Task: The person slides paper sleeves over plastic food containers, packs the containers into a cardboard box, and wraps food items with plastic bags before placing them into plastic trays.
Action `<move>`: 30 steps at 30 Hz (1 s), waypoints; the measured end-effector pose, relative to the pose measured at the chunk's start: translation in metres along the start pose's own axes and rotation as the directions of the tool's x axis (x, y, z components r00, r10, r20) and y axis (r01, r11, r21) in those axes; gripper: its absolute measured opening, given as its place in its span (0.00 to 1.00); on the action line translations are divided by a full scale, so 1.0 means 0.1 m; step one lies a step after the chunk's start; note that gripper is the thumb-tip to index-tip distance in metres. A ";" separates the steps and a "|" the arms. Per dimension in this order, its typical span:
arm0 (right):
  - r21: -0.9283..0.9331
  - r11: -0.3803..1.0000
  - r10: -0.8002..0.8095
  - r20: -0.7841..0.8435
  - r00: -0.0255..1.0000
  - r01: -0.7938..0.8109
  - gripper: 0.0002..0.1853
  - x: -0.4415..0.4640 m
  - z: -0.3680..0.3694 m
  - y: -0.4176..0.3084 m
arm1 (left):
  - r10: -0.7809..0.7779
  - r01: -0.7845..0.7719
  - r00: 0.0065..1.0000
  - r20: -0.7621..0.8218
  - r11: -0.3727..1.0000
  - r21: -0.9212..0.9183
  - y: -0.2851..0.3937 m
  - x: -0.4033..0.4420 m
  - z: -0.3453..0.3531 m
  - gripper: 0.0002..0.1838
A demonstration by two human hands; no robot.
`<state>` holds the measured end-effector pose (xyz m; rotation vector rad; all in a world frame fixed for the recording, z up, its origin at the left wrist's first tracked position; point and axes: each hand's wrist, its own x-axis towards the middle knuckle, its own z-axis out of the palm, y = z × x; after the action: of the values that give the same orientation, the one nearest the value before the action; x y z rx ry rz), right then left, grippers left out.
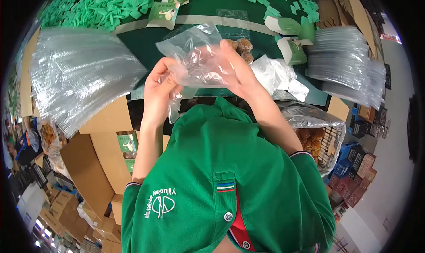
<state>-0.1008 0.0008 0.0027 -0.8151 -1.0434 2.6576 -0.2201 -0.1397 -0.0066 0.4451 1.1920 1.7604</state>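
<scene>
A clear plastic bag (199, 60) is spread between my two hands over the dark green table. The fingers of my left hand (164, 82) are pinched on its left side. My right hand (232, 69) is at the bag's right side, its fingers partly hidden behind or inside the plastic; which of the two I cannot tell. Just beyond my right hand lie several brown round pieces (245, 44). Silvery white packets (272, 75) rest to the right of my right wrist.
Stacks of clear plastic sleeves (84, 71) and clear trays (338, 58) flank the table. Green pieces (99, 7) are heaped at the back, near green printed cartons (163, 14). An open cardboard box (104, 153) stands lower left; a lined crate of brown items (312, 140) lower right.
</scene>
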 end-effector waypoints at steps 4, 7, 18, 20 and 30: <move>-0.285 0.903 -0.322 0.049 0.945 0.323 0.11 -0.18 0.04 -0.10 | 0.004 0.017 0.997 -0.076 0.961 0.278 0.12 -0.05 0.18 0.05; -0.309 0.819 -0.510 -0.008 0.860 0.483 0.07 -0.39 0.04 -0.18 | -0.008 0.004 1.000 0.011 0.962 0.273 0.11 -0.05 0.22 0.10; -0.654 0.492 -0.760 -0.001 0.649 0.575 0.04 -1.05 -0.10 -0.28 | -0.009 -0.153 0.950 0.314 0.861 0.486 0.16 0.06 0.68 0.19; -0.597 0.546 -0.759 -0.055 0.649 0.588 0.05 -1.12 -0.13 -0.28 | -0.135 0.073 0.960 0.244 0.966 0.249 0.18 0.05 0.71 0.14; -0.524 0.626 -0.747 -0.190 0.637 0.578 0.07 -1.23 -0.36 -0.15 | -0.020 -0.039 0.979 0.205 0.958 0.284 0.20 -0.05 0.88 0.09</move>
<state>0.0216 -0.0099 0.0434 -0.7622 -1.4594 1.5590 -0.1643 -0.0993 0.0526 0.7865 1.3000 1.5106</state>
